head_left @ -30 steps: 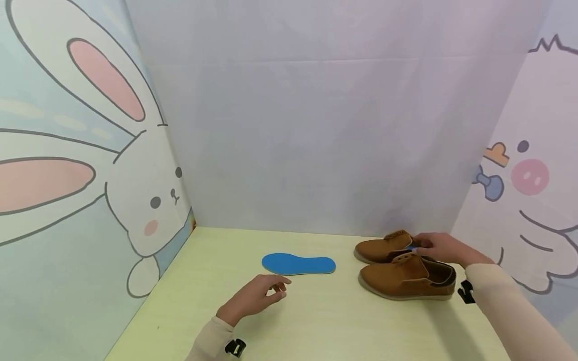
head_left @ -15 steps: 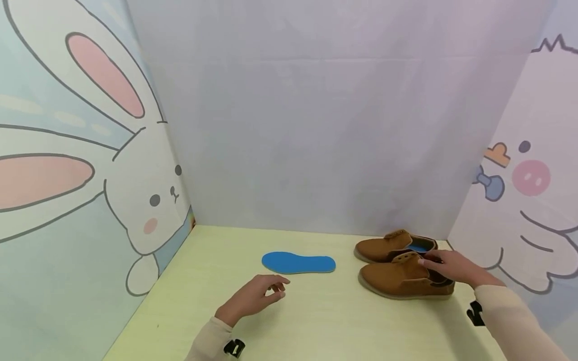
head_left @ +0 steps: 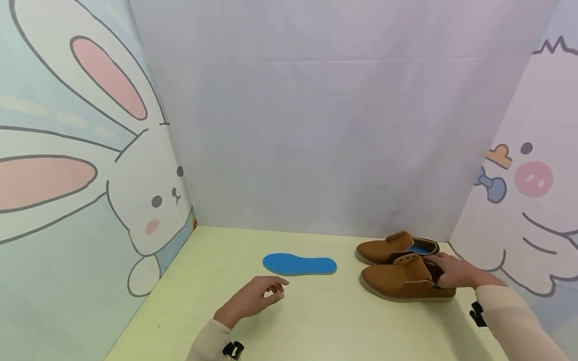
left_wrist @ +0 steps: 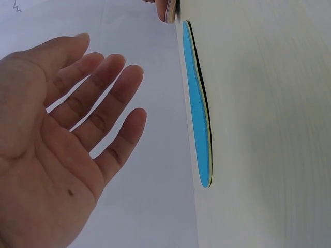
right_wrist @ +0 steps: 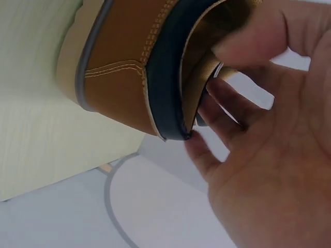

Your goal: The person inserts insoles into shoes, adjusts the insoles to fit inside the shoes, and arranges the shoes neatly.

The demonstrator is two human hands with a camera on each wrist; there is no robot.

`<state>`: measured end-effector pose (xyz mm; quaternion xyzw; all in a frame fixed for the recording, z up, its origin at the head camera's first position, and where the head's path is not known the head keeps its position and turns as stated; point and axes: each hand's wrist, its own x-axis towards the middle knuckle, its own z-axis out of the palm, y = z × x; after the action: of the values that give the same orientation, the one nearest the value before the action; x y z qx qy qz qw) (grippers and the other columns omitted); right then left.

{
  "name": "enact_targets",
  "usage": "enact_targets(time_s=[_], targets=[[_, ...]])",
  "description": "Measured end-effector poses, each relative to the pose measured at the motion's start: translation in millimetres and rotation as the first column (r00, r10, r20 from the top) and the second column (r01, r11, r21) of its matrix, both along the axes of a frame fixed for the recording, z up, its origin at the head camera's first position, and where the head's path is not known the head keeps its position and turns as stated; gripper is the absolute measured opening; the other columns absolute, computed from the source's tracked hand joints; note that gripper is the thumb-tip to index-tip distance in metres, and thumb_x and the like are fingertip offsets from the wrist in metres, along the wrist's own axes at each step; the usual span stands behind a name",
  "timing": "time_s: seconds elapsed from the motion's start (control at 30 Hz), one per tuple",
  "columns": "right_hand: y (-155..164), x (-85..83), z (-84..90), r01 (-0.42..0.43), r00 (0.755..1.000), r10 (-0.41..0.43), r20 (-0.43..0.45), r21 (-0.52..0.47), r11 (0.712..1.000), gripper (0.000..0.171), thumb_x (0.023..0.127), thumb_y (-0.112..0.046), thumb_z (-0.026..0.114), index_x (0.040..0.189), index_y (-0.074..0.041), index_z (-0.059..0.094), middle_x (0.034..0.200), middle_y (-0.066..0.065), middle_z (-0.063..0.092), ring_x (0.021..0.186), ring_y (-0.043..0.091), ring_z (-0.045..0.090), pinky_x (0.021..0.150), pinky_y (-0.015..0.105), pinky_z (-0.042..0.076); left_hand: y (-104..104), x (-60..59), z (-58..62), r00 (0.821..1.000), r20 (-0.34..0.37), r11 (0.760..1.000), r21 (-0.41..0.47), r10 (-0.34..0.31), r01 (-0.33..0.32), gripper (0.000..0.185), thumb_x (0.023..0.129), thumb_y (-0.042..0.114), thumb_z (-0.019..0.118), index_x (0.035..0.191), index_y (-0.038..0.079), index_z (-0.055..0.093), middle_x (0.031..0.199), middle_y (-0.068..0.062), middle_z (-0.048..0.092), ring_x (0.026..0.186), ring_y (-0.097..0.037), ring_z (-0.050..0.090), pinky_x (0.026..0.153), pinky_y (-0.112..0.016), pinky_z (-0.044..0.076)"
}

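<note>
Two brown lace-less shoes stand side by side at the right of the table in the head view, toes to the left. My right hand is at the opening of the near shoe. In the right wrist view the thumb reaches into that opening and the fingers lie along the far side of its dark collar, pinching it. Blue lining shows inside the far shoe. My left hand hovers with relaxed fingers in front of a blue insole, holding nothing.
The pale yellow table runs back to a grey cloth wall. Side panels with a cartoon rabbit and a cartoon pig-nosed figure enclose it left and right. The far shoe stands close to the back wall.
My right hand has left the opening of the far shoe, come nearer, and taken hold of the near shoe at its collar. The left hand and the insole have stayed put.
</note>
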<state>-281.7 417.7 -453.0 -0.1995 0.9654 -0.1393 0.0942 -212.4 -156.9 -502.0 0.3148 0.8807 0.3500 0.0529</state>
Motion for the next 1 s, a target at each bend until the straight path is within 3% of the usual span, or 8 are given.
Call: enact_targets(time_s=[0.13, 0.23, 0.33, 0.47, 0.57, 0.7, 0.87, 1.0], targets=[[-3.2, 4.1, -0.4, -0.003, 0.999, 0.003, 0.039, 0.005, 1.0, 0.094, 0.07, -0.015, 0.085, 0.145, 0.014, 0.035, 0.137, 0.045, 0.039, 0.107, 0.054, 0.051, 0.079, 0.06, 0.048, -1.1, -0.5, -0.2, 1.0, -0.001, 1.0, 0.0, 0.0, 0.0, 0.033, 0.105, 0.025, 0.06, 0.136, 0.017, 0.063, 0.108, 0.013, 0.066, 0.098, -0.002, 0.063, 0.088, -0.042, 0.055], [-4.5, 4.4, -4.9, 0.006, 1.0, -0.006, 0.011, 0.034, 0.999, 0.112, 0.065, -0.033, 0.096, 0.146, 0.011, 0.031, 0.138, 0.045, 0.037, 0.119, 0.066, 0.041, 0.085, 0.079, 0.039, -0.6, -0.4, 0.7, 1.0, 0.0, 1.0, -0.002, -0.001, 0.001, 0.033, 0.105, 0.026, 0.06, 0.136, 0.017, 0.063, 0.108, 0.013, 0.066, 0.099, -0.002, 0.063, 0.089, -0.042, 0.054], [-4.7, 2.5, -13.1, 0.026, 1.0, -0.024, -0.018, 0.091, 0.996, 0.118, 0.064, -0.042, 0.096, 0.148, 0.008, 0.029, 0.14, 0.043, 0.038, 0.12, 0.067, 0.04, 0.085, 0.085, 0.031, 0.1, 0.3, 0.4, 1.0, -0.005, 1.0, -0.001, -0.001, 0.001, 0.033, 0.105, 0.027, 0.06, 0.135, 0.017, 0.064, 0.107, 0.013, 0.066, 0.098, -0.003, 0.063, 0.089, -0.042, 0.055], [-3.6, -0.9, -21.4, 0.035, 0.998, -0.029, -0.053, 0.128, 0.991, 0.121, 0.061, -0.045, 0.097, 0.147, 0.007, 0.03, 0.137, 0.038, 0.048, 0.118, 0.062, 0.046, 0.085, 0.085, 0.029, 3.7, 2.0, -1.4, 1.0, 0.006, 1.0, 0.003, -0.001, 0.001, 0.033, 0.105, 0.03, 0.06, 0.134, 0.017, 0.064, 0.105, 0.014, 0.066, 0.097, -0.002, 0.063, 0.088, -0.04, 0.055], [-3.0, -3.1, -25.1, 0.03, 0.997, -0.02, -0.077, 0.127, 0.992, 0.12, 0.057, -0.046, 0.098, 0.144, 0.006, 0.033, 0.133, 0.033, 0.053, 0.113, 0.056, 0.053, 0.082, 0.08, 0.035, 8.0, 4.3, -3.5, 1.0, 0.017, 1.0, 0.006, -0.006, 0.006, 0.033, 0.105, 0.032, 0.059, 0.133, 0.017, 0.065, 0.104, 0.016, 0.065, 0.097, -0.001, 0.062, 0.088, -0.039, 0.055], [-2.2, -6.1, -28.3, 0.021, 0.994, -0.007, -0.109, 0.126, 0.992, 0.119, 0.056, -0.048, 0.098, 0.141, 0.004, 0.035, 0.13, 0.029, 0.056, 0.109, 0.052, 0.056, 0.079, 0.076, 0.039, 13.1, 9.0, -7.4, 0.997, -0.081, 1.0, -0.02, 0.007, -0.009, 0.036, 0.105, 0.037, 0.057, 0.132, 0.016, 0.066, 0.11, 0.01, 0.068, 0.1, -0.006, 0.063, 0.086, -0.037, 0.055], [-4.3, -6.0, -30.5, 0.011, 0.995, -0.004, -0.099, 0.073, 0.997, 0.119, 0.059, -0.05, 0.096, 0.144, 0.009, 0.037, 0.133, 0.032, 0.055, 0.114, 0.056, 0.054, 0.085, 0.076, 0.041, 15.8, 12.0, -11.7, 0.964, -0.255, 0.991, -0.09, 0.072, -0.098, 0.044, 0.106, 0.046, 0.051, 0.134, 0.015, 0.066, 0.125, 0.002, 0.065, 0.111, -0.016, 0.063, 0.091, -0.038, 0.054], [-7.9, -4.6, -33.4, 0.016, 0.999, -0.016, -0.048, -0.005, 1.0, 0.12, 0.063, -0.046, 0.095, 0.145, 0.015, 0.033, 0.136, 0.036, 0.052, 0.12, 0.056, 0.052, 0.092, 0.07, 0.044, 14.4, 11.4, -12.6, 0.965, -0.25, 0.991, -0.093, 0.075, -0.101, 0.047, 0.106, 0.048, 0.048, 0.133, 0.014, 0.067, 0.122, 0.002, 0.066, 0.11, -0.016, 0.064, 0.09, -0.038, 0.054]])
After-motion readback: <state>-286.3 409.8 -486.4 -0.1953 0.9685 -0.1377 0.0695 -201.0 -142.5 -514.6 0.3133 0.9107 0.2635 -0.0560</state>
